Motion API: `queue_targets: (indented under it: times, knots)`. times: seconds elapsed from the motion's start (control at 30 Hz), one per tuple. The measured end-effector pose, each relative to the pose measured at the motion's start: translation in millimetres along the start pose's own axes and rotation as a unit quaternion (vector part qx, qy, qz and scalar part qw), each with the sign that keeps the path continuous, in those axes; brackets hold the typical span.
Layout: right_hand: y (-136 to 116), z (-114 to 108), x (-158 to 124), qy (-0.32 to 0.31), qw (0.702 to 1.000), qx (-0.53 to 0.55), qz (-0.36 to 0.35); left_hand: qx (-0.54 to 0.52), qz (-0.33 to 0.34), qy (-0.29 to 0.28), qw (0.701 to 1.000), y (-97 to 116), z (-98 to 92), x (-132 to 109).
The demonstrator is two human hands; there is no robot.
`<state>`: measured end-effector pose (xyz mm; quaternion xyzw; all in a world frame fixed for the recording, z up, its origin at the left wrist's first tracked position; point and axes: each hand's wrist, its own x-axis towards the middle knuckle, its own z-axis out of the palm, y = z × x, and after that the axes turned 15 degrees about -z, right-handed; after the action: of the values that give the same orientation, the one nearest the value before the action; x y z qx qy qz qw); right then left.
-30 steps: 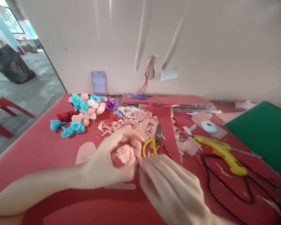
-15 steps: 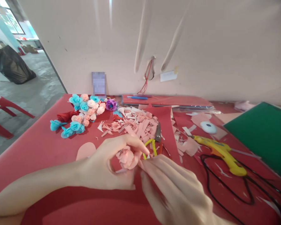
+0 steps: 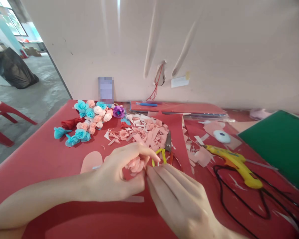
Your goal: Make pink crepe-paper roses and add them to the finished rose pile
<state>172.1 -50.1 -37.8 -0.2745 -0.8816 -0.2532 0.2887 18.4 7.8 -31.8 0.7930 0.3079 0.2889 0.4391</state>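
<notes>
A pink paper rose (image 3: 136, 165) sits within the curled fingers of my left hand (image 3: 117, 174), partly covered by the thumb and forefinger. My right hand (image 3: 180, 197) is closed, its fingertips pinched at the rose's right side; its thumb is hidden. Beneath my left hand a pale pink paper strip (image 3: 133, 199) lies on the red table. Just beyond the hands are scissors (image 3: 163, 154) with yellow and red handles, beside a heap of pink paper scraps (image 3: 149, 131). A rounded pink paper piece (image 3: 91, 161) lies near my left wrist.
Finished-looking paper roses (image 3: 89, 114) in blue, pink, white, red and purple cluster at the back left. A yellow glue gun (image 3: 235, 162) with a looping black cord lies right, near a white rounded gadget (image 3: 221, 136) and a green board (image 3: 279, 142). A blue pen (image 3: 147, 104) lies behind.
My right fingertips have pressed in closer to the rose. The rose has turned and is more covered by my left hand, whose thumb has come up off the paper strip.
</notes>
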Motion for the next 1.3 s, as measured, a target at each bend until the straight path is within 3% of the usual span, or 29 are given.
queue_targets:
  times: [0.17,0.3,0.47,0.67,0.83,1.03,1.2,1.3]
  knots:
    - [3,5,-3,0.0,1.0,-0.006,0.006,-0.022,-0.039,0.006,0.999,-3,1.3,2]
    - [8,9,-5,0.074,0.993,0.049,0.074,-0.104,-0.048,-0.002,0.993,-4,1.3,4]
    - [13,4,1,0.071,0.959,0.182,0.206,-0.157,-0.039,0.019,0.987,-7,3.4,5]
    - [15,0,3,0.072,0.913,0.307,0.261,-0.158,-0.056,0.029,0.985,-7,-1.1,4]
    - [28,-1,-3,0.038,0.913,0.357,0.193,-0.234,-0.074,-0.063,0.967,-1,-12.6,7]
    - [44,-1,-2,-0.015,0.903,0.416,0.104,-0.248,-0.107,-0.13,0.954,8,-14.1,7]
    - [47,0,-2,-0.023,0.894,0.441,0.075,-0.19,-0.135,-0.072,0.97,13,-8.4,6]
    - [46,1,-2,-0.024,0.891,0.448,0.073,-0.199,-0.157,-0.093,0.963,12,-7.6,4]
